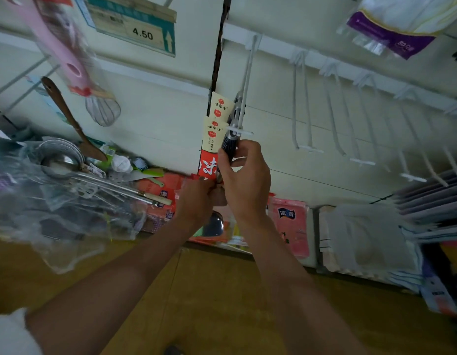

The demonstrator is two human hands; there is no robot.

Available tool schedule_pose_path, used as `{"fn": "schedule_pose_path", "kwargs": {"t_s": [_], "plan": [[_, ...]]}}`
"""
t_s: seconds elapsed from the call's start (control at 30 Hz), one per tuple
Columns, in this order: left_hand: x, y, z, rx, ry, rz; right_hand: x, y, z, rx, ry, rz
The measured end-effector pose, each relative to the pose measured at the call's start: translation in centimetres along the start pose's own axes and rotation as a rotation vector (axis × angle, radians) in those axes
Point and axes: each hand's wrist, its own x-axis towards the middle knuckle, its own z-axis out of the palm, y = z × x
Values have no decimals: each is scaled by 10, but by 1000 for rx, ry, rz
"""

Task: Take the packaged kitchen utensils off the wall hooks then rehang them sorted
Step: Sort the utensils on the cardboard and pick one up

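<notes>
- The packaged utensils [214, 139] hang on the middle wall hook [244, 98]. I judge them light and stiff, with a bendable card, so best held by the handle.
- My right hand [245, 180] has its grip round the dark handle [228, 149], while the left hand [196, 201] pinches the pack's lower end.
- Bare hooks [303, 103] stand to the right.

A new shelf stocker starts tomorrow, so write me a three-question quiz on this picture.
1. True or false: the right hand grips a dark utensil handle at the tip of a white wall hook.
2. Which price shows on the price tag? A 2.50, B 4.50, C 9.00.
3. Fill in: the left hand pinches the ____ packaging card.
Key: 1 true; 2 B; 3 red.
</notes>
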Motion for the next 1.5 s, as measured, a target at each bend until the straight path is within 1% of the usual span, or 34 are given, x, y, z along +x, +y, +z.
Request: {"fn": "schedule_pose_path", "kwargs": {"t_s": [0.1, 0.2, 0.33, 0.4, 0.53, 0.67, 0.77, 0.87, 1.07, 1.13, 1.23, 1.5], "plan": [[-17, -1, -2, 48, 5, 14, -9, -6, -5, -6, -15, 23], [-35, -1, -11, 49, 13, 7, -21, -15, -9, 16, -24, 65], [-55, -6, -23, 37, -28, -29, -37, -28, -17, 36, -42, 84], [-67, -4, -31, 8, -18, -35, -50, -35, -20, 52, -50, 65], [-91, 8, -52, -68, 2, -60, -75, -48, -17, 59, -65, -31], [-111, -1, -77, -68, 30, -141, -91, -76, -4, 48, -132, -63], [-129, -17, -111, -67, 62, -195, -104, -110, 10, 55, -201, -65], [-147, -37, -154, -89, 109, -229, -122, -151, 28, 108, -241, -129], [-189, -98, -244, -104, 305, -350, -164, -245, 86, 180, -310, -279], [-207, -121, -273, -124, 372, -349, -184, -276, 104, 210, -333, -342], [-239, -156, -315, -60, 435, -387, -218, -321, 129, 248, -377, -438], [-337, -240, -406, -51, 607, -505, -322, -429, 183, 307, -505, -567]]}}
